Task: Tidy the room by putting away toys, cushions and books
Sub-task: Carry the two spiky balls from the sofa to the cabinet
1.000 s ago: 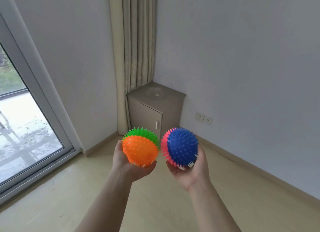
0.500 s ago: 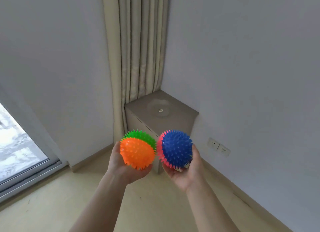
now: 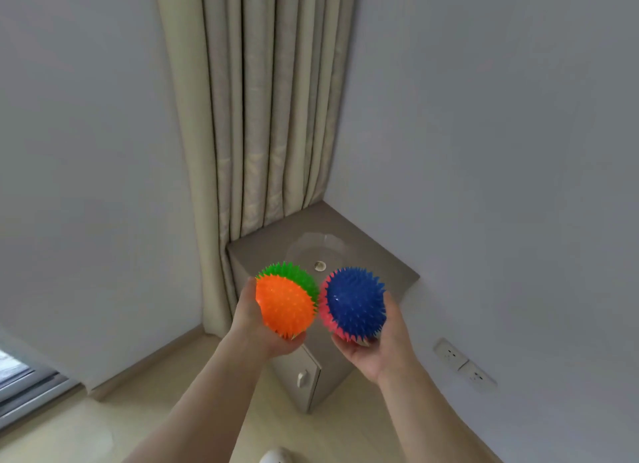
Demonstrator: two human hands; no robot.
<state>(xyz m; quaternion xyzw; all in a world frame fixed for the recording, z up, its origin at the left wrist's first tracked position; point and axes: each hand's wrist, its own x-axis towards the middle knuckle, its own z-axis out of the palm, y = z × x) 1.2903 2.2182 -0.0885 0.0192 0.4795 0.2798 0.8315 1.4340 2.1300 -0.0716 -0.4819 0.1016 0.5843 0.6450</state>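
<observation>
My left hand (image 3: 256,327) cups an orange and green spiky ball (image 3: 285,303) from below, fingers curled round it. My right hand (image 3: 383,341) holds a blue and pink spiky ball (image 3: 354,305) the same way. The two balls sit side by side, nearly touching, in front of a small grey-brown corner cabinet (image 3: 366,255). Both palms are partly hidden under the balls.
The cabinet stands in the room corner with a door knob (image 3: 302,378) on its front and a small round fitting (image 3: 320,265) on top. A beige curtain (image 3: 262,116) hangs behind it. Wall sockets (image 3: 465,364) lie at the right. A glass door frame (image 3: 24,390) shows at lower left.
The view has closed in on the corner cabinet and turned right, so the glass door has slid almost out of sight. Both hands keep holding their balls, now over the cabinet's front.
</observation>
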